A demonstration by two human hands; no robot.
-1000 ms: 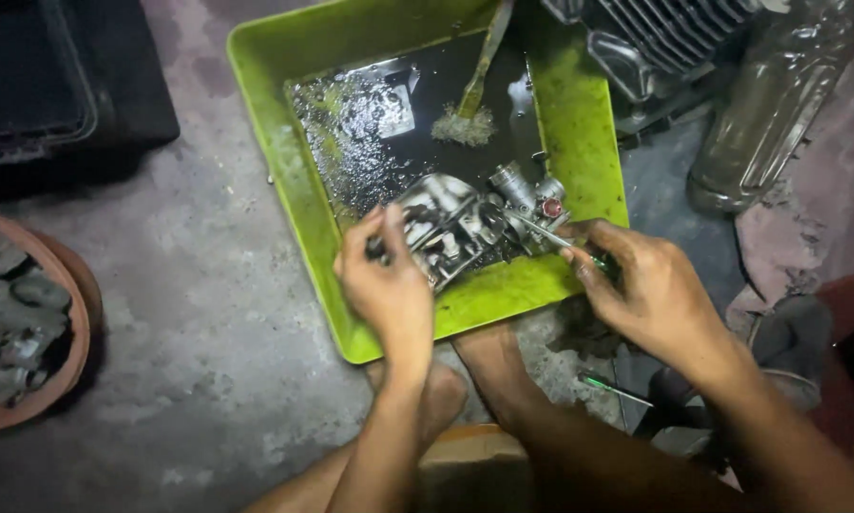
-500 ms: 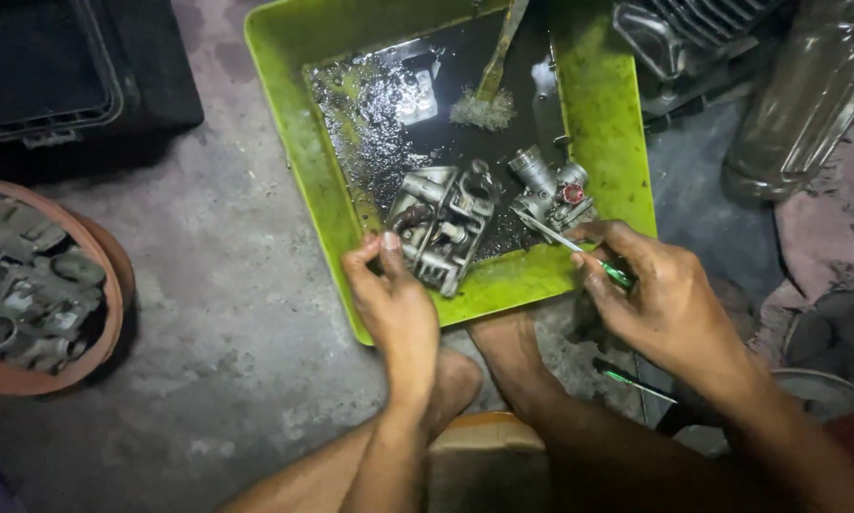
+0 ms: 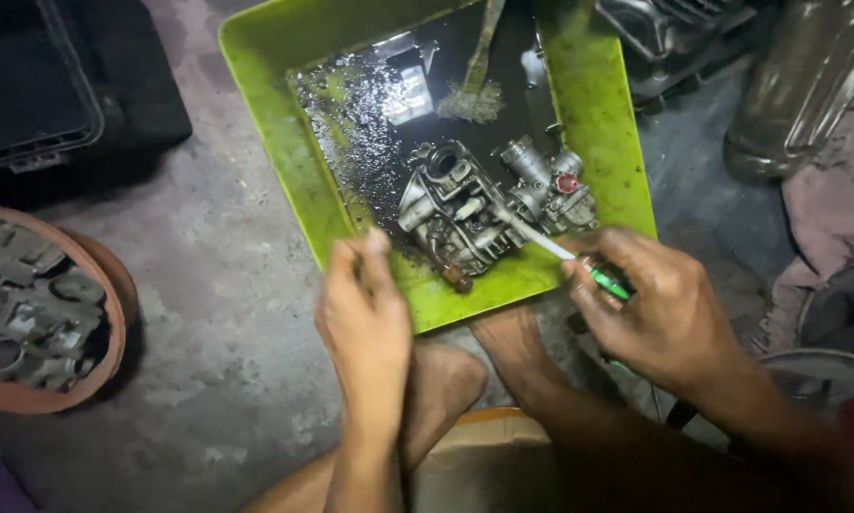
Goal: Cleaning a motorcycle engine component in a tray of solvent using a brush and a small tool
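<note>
Carburetor (image 3: pixel 484 204) now uncovered; left hand (image 3: pixel 365 318) withdrew, fingers curled (empty?); right hand (image 3: pixel 660 309) grips screwdriver (image 3: pixel 565 256).

Carburetor in the tray, me at its near edge.

The carburetor (image 3: pixel 489 204) lies in the tray (image 3: pixel 598 104) toward its near edge, brush (image 3: pixel 474 81) behind it. My left hand (image 3: pixel 365 318) is at the near-left corner, right hand (image 3: pixel 660 309) with screwdriver (image 3: pixel 565 255) at the near-right. The bowl (image 3: pixel 37 318) sits left on the floor (image 3: pixel 218 313).

Dim scene lit from above, glare on the oily green tray (image 3: pixel 598 104), dark murky corners, slight motion softness throughout
</note>
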